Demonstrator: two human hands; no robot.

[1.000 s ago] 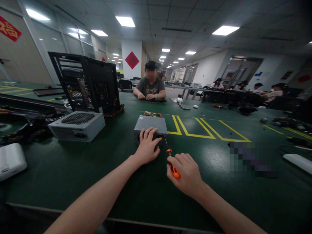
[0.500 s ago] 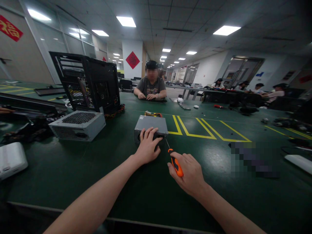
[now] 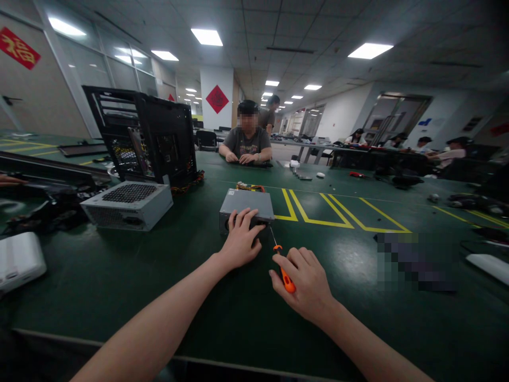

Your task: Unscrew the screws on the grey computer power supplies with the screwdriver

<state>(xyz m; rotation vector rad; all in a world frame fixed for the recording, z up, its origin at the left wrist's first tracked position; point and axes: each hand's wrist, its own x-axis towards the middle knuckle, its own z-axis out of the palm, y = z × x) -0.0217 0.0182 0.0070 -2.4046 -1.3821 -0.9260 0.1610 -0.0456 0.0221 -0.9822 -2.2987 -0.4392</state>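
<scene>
A grey computer power supply lies on the green table in front of me, its near side facing me. My left hand steadies it, fingers spread over the top front edge and near face, partly hiding that face. Closed around an orange and black screwdriver is my right hand. The thin shaft reaches up and left to the lower right corner of the near face. Whether the tip sits in a screw is too small to tell. Coloured cables show behind the power supply.
Left of it stands a second power supply, before an open black computer case. A white device lies at the left edge. Across the table sits a person. A blurred-out dark object and yellow tape lines are on the right.
My right hand and the screwdriver handle have shifted slightly, with the fingers changing their hold on it. My left hand and the power supply stay put. Behind the seated person, another person shows more.
</scene>
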